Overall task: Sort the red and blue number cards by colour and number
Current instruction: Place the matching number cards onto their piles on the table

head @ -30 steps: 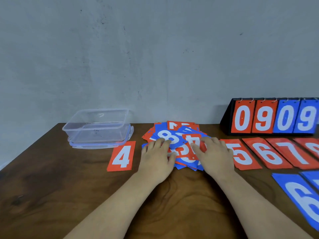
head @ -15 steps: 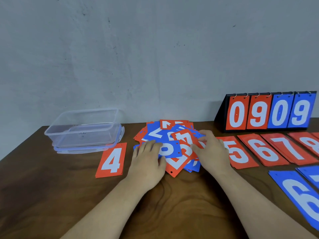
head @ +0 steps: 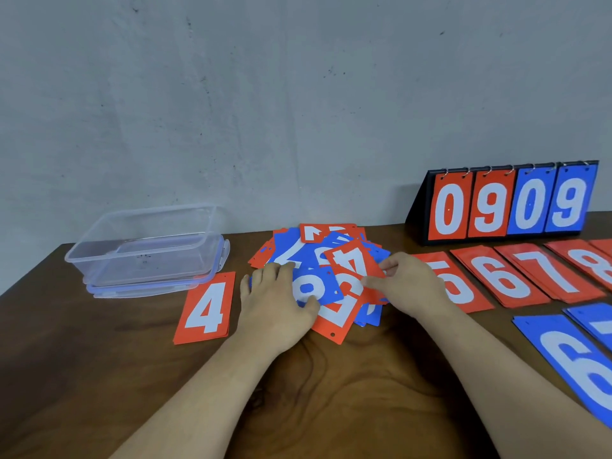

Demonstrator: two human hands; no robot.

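Change: A second ago your two hands lay flat on the mixed pile point(head: 298, 250). Now the loose red 4 point(head: 354, 261) is uncovered, and the blue 8 point(head: 311, 286) has slid nearer to you.
Meaning: I judge this card is chosen next; its place is the red 4 stack point(head: 205, 309), just left of the pile.
Left hand point(head: 276, 306): it rests on the blue 8 with straight fingers and grips nothing.
Right hand point(head: 410, 286): thumb and fingers pinch the right edge of the loose red 4.
Red stacks: five readable, namely 4, 5 point(head: 463, 293), 6 point(head: 500, 276), 7 point(head: 549, 270) and 8 point(head: 589, 260); a further one is cut off.
Blue stacks: two, the blue 6 stack point(head: 569, 359) and one cut off point(head: 596, 321).
Scoreboard point(head: 506, 203): four cards, two red and two blue.
Clear box point(head: 145, 246): one.
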